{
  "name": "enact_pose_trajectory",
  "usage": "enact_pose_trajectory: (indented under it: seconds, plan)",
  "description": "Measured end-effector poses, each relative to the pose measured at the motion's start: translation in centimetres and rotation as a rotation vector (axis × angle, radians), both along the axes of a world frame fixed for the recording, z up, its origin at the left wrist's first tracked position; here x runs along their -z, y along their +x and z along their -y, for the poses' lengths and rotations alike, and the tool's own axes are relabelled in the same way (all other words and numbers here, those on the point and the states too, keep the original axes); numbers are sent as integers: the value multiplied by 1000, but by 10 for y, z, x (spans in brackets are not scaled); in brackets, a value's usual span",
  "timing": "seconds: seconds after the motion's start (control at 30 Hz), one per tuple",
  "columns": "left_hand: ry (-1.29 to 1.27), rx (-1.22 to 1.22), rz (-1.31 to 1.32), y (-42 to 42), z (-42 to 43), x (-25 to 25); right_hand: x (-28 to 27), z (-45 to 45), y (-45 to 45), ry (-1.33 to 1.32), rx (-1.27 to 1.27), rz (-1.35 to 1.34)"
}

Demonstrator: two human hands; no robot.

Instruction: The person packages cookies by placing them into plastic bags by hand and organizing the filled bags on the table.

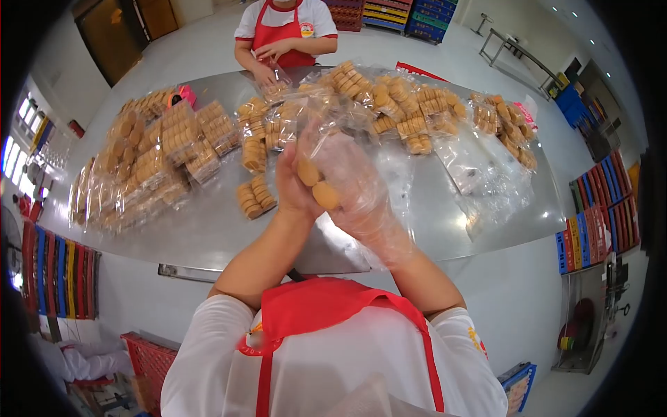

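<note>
Over the near middle of the metal table, both my hands are raised and close together around a clear plastic bag of cookies (324,195). My left hand (293,182) is closed against the bag's left side, beside two round golden cookies. Clear, loose plastic covers my right hand (358,187) down to the wrist; that hand is closed around the bag's right side, its fingers partly hidden by shine. Just left of my left hand lies a small pack of cookies (256,197) on the tabletop.
Bagged cookies (149,163) are piled on the left of the table (229,240), more (417,108) along its far side. Flat empty bags (479,174) lie at right. Across the table, a person in a red apron (285,31) handles another bag. Stacked crates (66,271) stand around.
</note>
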State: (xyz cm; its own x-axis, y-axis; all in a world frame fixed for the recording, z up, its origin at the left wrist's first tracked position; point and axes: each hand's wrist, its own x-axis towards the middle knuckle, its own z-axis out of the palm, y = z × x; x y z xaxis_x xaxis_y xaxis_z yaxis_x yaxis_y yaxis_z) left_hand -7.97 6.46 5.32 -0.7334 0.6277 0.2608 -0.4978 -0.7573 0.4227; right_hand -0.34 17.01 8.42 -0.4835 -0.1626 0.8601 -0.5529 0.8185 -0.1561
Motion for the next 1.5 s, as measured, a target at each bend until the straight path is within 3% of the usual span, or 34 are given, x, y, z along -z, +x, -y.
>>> enact_pose_trajectory:
  seconds: [0.2, 0.3, 0.4, 0.47, 0.6, 0.7, 1.03, 1.13, 1.23, 1.33, 1.43, 1.5]
  plan:
    - [-37, 98, 389, 10, -6, 54, 31, 6, -13, 131, 196, 76]
    - [-212, 412, 509, 25, 9, 97, 85, -14, -22, 202, 299, 211]
    - [-324, 739, 232, 38, 23, 162, 134, -25, -23, 292, 381, 392]
    - [-510, 752, 329, 45, 26, 181, 157, -27, -19, 339, 393, 477]
    - [-717, 706, 390, 54, 25, 169, 170, -25, -15, 479, 439, 454]
    - [-865, 733, 275, 57, 26, 161, 165, -24, -23, 521, 457, 427]
    - [-902, 831, 311, 46, 26, 160, 178, -21, -72, 425, 363, 354]
    - [-938, 816, 331, 49, 31, 161, 151, -16, -54, 319, 288, 554]
    - [-1022, 808, 288, 50, 30, 156, 151, -7, -18, 446, 435, 438]
    - [-1020, 828, 282, 52, 29, 157, 168, -14, 16, 89, 304, 595]
    - [-1082, 799, 311, 58, 32, 160, 185, -17, 17, -69, 226, 873]
    - [-1128, 791, 285, 58, 31, 159, 192, -16, 4, 78, 254, 735]
